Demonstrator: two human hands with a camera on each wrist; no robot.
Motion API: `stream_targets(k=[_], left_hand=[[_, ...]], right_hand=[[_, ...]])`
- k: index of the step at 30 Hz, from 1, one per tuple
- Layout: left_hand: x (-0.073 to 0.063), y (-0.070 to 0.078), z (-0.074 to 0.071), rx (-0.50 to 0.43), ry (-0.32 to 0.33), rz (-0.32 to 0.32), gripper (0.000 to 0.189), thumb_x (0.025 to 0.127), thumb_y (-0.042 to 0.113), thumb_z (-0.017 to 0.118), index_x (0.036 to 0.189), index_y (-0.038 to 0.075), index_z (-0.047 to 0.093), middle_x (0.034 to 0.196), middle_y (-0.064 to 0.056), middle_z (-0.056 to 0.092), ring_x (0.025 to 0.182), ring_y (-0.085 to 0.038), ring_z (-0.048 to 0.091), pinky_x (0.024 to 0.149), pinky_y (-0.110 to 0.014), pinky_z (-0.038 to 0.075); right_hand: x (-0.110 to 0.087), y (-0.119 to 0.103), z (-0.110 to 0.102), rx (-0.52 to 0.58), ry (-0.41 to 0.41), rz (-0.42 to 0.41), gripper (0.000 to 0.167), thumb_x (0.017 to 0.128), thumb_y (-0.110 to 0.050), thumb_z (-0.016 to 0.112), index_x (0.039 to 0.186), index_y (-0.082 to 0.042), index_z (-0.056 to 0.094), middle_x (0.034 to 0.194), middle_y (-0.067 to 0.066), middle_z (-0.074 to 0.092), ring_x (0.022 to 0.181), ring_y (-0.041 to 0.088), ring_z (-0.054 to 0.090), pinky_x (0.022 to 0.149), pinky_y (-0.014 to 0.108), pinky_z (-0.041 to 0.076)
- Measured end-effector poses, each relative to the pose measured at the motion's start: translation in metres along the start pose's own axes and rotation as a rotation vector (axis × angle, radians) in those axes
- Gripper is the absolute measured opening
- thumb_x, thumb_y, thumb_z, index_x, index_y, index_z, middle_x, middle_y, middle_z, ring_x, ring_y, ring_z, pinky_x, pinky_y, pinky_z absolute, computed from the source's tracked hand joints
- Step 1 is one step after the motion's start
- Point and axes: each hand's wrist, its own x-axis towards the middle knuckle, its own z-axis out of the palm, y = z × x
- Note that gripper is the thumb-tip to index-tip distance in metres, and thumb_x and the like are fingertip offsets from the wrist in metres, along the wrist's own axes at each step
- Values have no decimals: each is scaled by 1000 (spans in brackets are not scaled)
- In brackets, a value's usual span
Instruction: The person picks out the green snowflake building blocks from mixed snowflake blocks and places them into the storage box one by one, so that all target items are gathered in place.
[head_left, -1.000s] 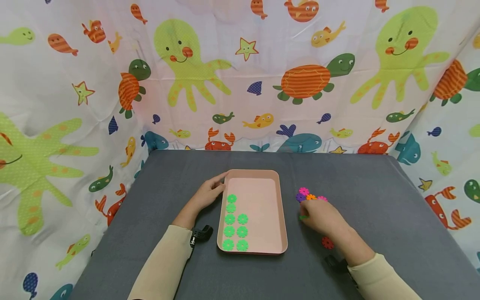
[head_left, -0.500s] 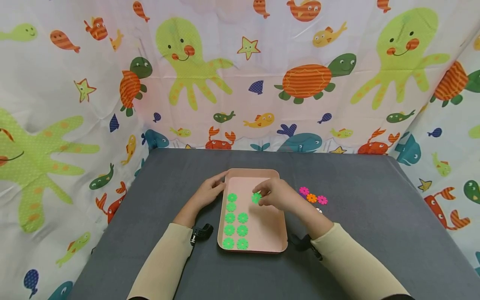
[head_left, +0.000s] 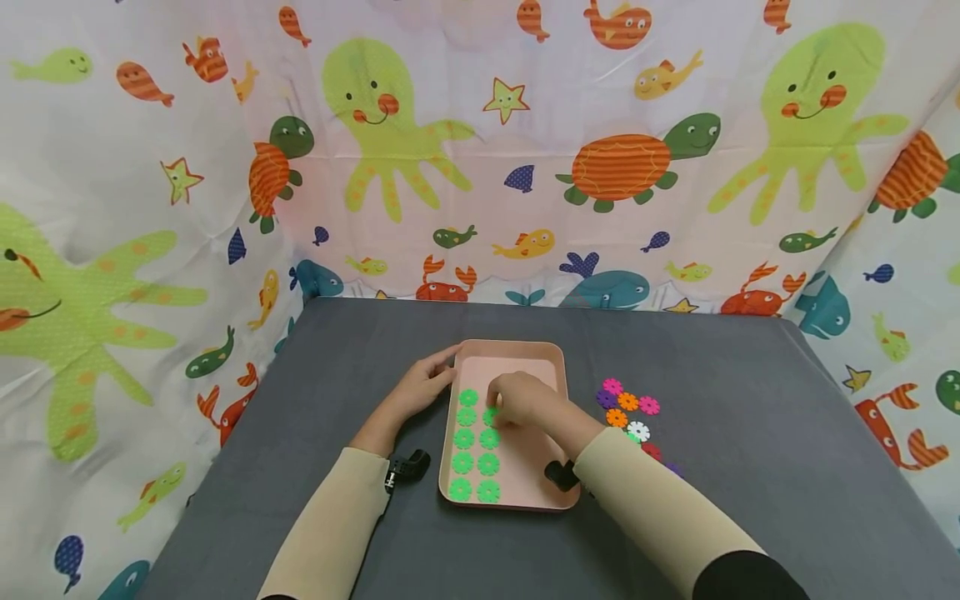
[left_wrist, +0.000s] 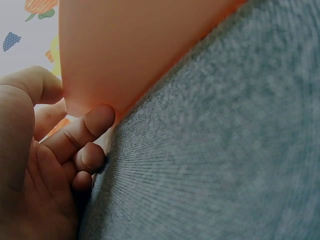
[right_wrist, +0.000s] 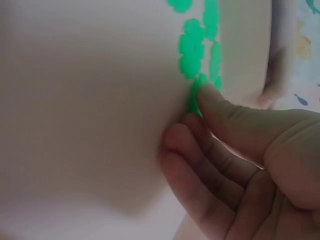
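A pink rectangular tray [head_left: 540, 467] lies on the grey table, with two columns of green notched plastic discs [head_left: 462, 462] along its left side. My left hand [head_left: 415, 390] rests against the tray's upper left edge; in the left wrist view its fingertips [left_wrist: 100, 117] touch the outer wall. Over the tray's middle, my right hand [head_left: 521, 400] pinches a green notched disc [right_wrist: 196, 100] between thumb and fingers, low at the far end of the second column. The fingers partly hide this disc in the head view.
Right of the tray lies a loose cluster of notched discs, among them an orange disc [head_left: 627, 402], a purple disc [head_left: 606, 399] and a white disc [head_left: 638, 431]. My right sleeve [head_left: 637, 492] covers part of it. A patterned cloth [head_left: 525, 167] hangs behind the table.
My right hand has come from the disc cluster leftward over the tray with a green disc, then lower to the second column. My left hand stays at the tray's edge.
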Motion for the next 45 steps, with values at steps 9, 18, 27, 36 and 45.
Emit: stream_targets(k=[9, 18, 27, 36, 45], left_hand=[[-1, 0, -1, 3, 3, -5, 51, 106, 17, 56, 156, 16, 47, 71, -3, 57, 58, -16, 47, 58, -31, 39], [1, 0, 2, -2, 2, -5, 50, 106, 18, 57, 156, 19, 48, 74, -3, 59, 64, -17, 50, 63, -32, 40], [0, 1, 1, 4, 11, -16, 51, 106, 16, 56, 156, 18, 48, 76, -3, 61, 66, -18, 51, 64, -32, 40], [-1, 1, 1, -16, 1, -32, 51, 106, 18, 56, 157, 20, 47, 78, -4, 62, 67, -19, 52, 64, -33, 40], [-2, 5, 1, -14, 14, -27, 51, 106, 17, 56, 156, 18, 47, 76, -6, 60, 66, -21, 50, 64, -35, 39]], right_hand=[[-16, 6, -12, 133, 12, -61, 18, 94, -7, 75, 111, -7, 71, 89, 5, 69, 75, 19, 65, 71, 34, 52], [-77, 49, -50, 231, 124, -43, 17, 99, -10, 68, 114, -3, 69, 88, 6, 66, 75, 23, 62, 64, 35, 50], [-128, 93, -50, 172, 224, 173, 21, 91, -10, 76, 108, 1, 72, 90, 7, 65, 83, 24, 60, 76, 45, 54], [-131, 127, -16, 55, 180, 324, 17, 77, -9, 87, 86, -4, 74, 81, 6, 65, 68, 24, 55, 65, 42, 49], [-134, 122, -17, 81, 269, 304, 25, 77, -7, 86, 75, -8, 60, 72, 4, 54, 65, 23, 50, 59, 38, 42]])
